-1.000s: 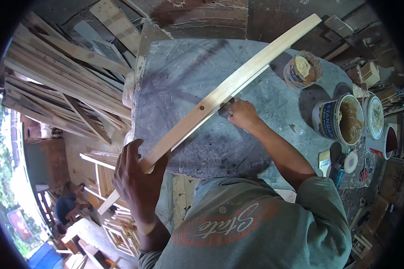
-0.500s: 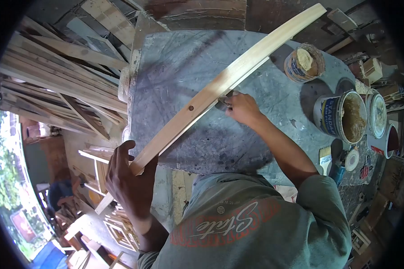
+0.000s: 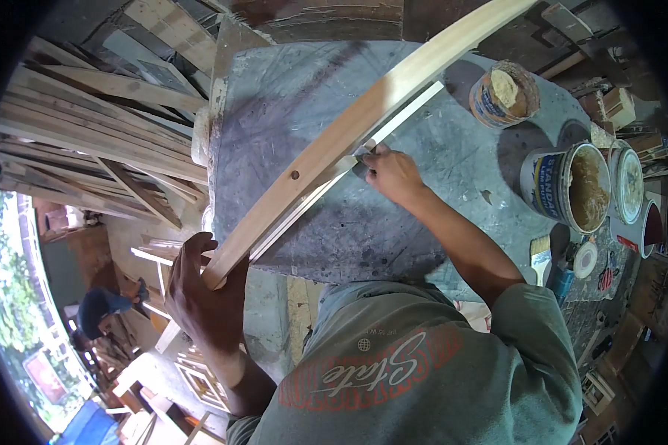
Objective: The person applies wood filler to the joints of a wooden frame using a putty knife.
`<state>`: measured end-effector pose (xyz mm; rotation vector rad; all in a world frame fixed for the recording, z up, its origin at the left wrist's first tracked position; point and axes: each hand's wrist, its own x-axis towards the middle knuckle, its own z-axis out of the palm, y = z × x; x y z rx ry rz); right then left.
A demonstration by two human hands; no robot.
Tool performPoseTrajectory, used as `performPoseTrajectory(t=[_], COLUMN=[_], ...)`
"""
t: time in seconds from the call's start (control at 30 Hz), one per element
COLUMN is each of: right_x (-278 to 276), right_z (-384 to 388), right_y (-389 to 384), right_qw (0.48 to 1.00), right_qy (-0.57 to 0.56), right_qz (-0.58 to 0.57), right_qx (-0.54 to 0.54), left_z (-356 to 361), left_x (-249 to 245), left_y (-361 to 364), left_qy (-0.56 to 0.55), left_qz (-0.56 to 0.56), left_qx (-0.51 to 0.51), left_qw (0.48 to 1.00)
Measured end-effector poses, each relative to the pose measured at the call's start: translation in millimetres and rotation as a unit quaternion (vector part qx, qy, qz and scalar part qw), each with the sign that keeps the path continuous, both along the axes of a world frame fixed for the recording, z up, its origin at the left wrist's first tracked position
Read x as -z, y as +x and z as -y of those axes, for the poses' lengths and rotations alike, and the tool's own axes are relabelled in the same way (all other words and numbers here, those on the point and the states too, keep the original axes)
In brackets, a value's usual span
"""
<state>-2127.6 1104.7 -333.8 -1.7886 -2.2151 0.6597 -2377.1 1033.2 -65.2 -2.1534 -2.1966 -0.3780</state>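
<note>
My left hand [image 3: 208, 297] is wrapped round the lower end of a long, slightly curved wooden piece [image 3: 334, 141] with a dark round hole, held slantwise over the grey table [image 3: 274, 81]. My right hand [image 3: 393, 175] is closed at the piece's right edge, pinching a small, thin dark tool whose tip reaches the wood; most of it is hidden by the fingers. Beneath the piece lies a pale narrow strip [image 3: 408, 113], partly covered by it.
Right side: an open tub of yellowish paste [image 3: 490, 111], a large Standard bucket [image 3: 545, 185], a lidded can [image 3: 629, 185], a brush [image 3: 540, 259] and a tape roll [image 3: 585, 259]. Stacked boards [image 3: 104, 133] fill the left. Another person [image 3: 100, 311] bends at lower left.
The wooden piece has shifted left with my left hand, baring more of the pale strip. My right hand has moved slightly left. The other person has come into view.
</note>
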Motion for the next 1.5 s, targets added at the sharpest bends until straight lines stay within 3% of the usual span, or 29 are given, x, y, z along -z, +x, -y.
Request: performPoseTrajectory(t=[0.1,0.2,0.3,0.4,0.6,0.8,1.03,1.1,1.13,1.17,1.2,1.33,1.37,1.4,1.5], right_x=[10,-2,-18,11,10,28,34,20,2,-24,-49,-125,-162,-199,-209], right_z=[0,-3,5,9,15,18,0,-1,3,14,23,78,97,115,141], right_y=[-3,0,4,5,10,3,24,39,52,66,88,212,235,261,333], right_qw=[1.000,0.993,0.999,0.999,0.998,0.998,0.993,0.992,0.991,0.986,0.979,0.917,0.908,0.911,0.903], right_qy=[-0.004,-0.058,-0.031,0.030,-0.019,0.064,0.107,0.069,0.075,0.083,0.094,0.277,0.246,0.220,0.116], right_qz=[0.009,0.094,0.043,-0.027,0.054,-0.018,0.026,0.050,0.000,-0.045,-0.092,-0.123,-0.127,-0.078,0.064], right_qx=[-0.029,-0.051,-0.006,0.005,-0.025,-0.004,0.034,0.093,0.114,0.138,0.158,0.259,0.313,0.340,0.408], left_z=[-1,0,-1,-1,-1,-1,-2,-1,-2,-1,1,3,4,4,2], left_x=[1,1,1,1,2,1,0,1,5,5,2,3,4,4,3], left_y=[-1,-2,-2,-2,-3,-1,-2,-5,-9,-9,4,5,6,7,7], left_qy=[0.005,-0.003,-0.005,-0.007,-0.007,-0.003,-0.012,-0.001,-0.010,0.000,0.012,0.015,0.038,0.035,0.031], left_qz=[0.009,-0.002,-0.003,-0.008,-0.007,-0.011,-0.035,-0.043,-0.016,-0.059,-0.014,-0.044,-0.060,-0.056,-0.045], left_qx=[0.004,-0.004,-0.011,-0.017,-0.023,-0.023,-0.034,-0.027,-0.028,-0.026,-0.036,-0.048,-0.048,-0.046,-0.044], left_qw=[1.000,1.000,1.000,1.000,1.000,1.000,0.999,0.999,0.999,0.998,0.999,0.998,0.996,0.997,0.998])
